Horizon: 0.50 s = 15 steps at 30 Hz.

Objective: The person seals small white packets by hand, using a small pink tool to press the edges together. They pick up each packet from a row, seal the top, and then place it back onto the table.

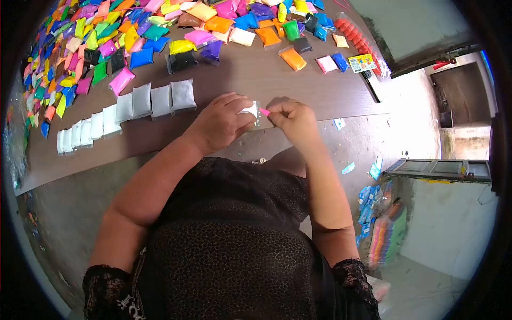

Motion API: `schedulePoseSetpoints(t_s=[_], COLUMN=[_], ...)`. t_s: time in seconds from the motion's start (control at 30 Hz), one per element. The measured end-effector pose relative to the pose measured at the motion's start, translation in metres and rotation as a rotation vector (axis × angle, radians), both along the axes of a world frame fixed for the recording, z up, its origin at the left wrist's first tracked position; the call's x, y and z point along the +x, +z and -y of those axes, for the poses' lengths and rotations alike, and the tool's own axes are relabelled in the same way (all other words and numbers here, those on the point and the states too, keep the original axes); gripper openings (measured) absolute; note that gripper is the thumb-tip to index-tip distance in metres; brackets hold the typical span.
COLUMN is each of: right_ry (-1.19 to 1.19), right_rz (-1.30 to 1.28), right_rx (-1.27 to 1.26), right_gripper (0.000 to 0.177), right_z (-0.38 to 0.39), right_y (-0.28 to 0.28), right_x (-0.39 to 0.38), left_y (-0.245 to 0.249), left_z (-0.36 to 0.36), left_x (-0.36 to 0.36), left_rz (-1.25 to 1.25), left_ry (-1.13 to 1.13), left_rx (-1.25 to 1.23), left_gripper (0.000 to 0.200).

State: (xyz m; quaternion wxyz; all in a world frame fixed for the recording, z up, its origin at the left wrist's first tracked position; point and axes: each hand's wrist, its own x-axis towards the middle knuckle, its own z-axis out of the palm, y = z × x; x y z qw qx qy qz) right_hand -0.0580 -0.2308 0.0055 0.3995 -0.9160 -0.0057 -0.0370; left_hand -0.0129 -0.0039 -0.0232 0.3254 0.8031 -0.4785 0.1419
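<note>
My left hand point(224, 121) is closed on a small white packet point(250, 110) with a clear edge, held at the table's near edge. Most of that packet is hidden under my fingers. To its right, my right hand point(294, 118) pinches a small pink piece point(264, 112) between thumb and finger, its tip close to the packet's clear edge. What kind of thing the pink piece is, I cannot make out. Left of my left hand runs a slanting row of white packets point(109, 118) and larger greyish packets point(161, 101).
Many coloured packets point(141, 57) cover the far and left parts of the brown table point(341, 98). At the right end lie a long clear bag of red items point(357, 41), a printed card point(362, 63) and a dark phone-like object point(372, 86). Blue wrappers point(368, 205) litter the floor.
</note>
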Motion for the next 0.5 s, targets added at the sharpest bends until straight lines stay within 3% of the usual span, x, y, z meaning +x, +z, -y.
schedulePoseSetpoints(t_s=[0.5], right_ry=[-0.051], right_rz=[-0.093], right_rx=[0.204], right_gripper=[0.007], right_z=[0.0047], right_y=[-0.0099], right_x=[-0.0006], left_y=[-0.0030], left_z=[0.0018], left_x=[0.0004], left_rz=[0.042], left_ry=[0.020], left_rx=[0.011], left_gripper=[0.007])
